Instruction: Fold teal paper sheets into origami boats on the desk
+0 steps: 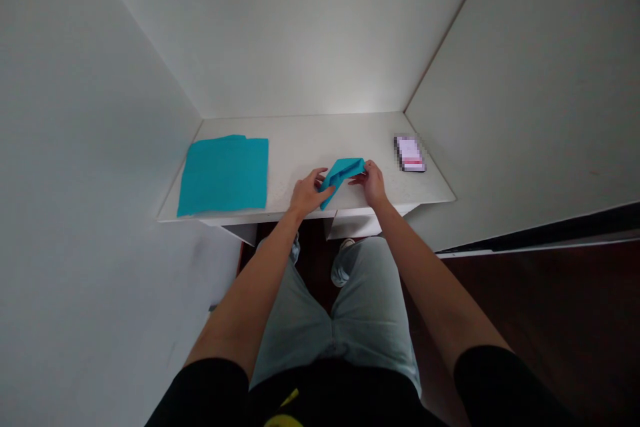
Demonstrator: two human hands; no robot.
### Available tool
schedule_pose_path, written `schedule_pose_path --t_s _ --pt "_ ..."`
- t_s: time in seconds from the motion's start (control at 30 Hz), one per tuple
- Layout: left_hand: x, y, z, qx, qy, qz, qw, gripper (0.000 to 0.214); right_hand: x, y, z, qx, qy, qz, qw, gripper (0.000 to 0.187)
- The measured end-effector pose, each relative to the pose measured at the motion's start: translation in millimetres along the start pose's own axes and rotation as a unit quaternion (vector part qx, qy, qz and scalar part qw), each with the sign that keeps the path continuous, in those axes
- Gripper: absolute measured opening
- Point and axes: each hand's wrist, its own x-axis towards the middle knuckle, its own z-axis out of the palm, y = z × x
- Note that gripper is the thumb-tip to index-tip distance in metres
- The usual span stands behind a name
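A folded piece of teal paper (341,173) lies near the front middle of a white desk (320,137). My left hand (308,192) holds its left lower end, fingers curled around the paper. On the paper's right end, my right hand (372,180) pinches the fold with its fingertips. Both hands rest low over the desk's front edge.
A stack of flat teal paper sheets (225,173) lies at the desk's left side. A phone (410,153) lies at the right rear. White walls close the desk in on the left, the back and the right. My legs are under the desk; dark floor lies to the right.
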Motion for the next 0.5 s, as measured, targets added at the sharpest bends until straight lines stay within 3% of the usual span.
schedule_pose_path --t_s 0.2,0.5 --pt "5 -6 3.1 -0.070 0.048 -0.016 0.996 0.032 0 0 0 -0.007 -0.017 -0.003 1.000 0.058" --pt "9 -12 7.6 -0.064 0.133 0.033 0.989 0.028 -7 -3 9 -0.108 -0.017 -0.060 0.992 0.056"
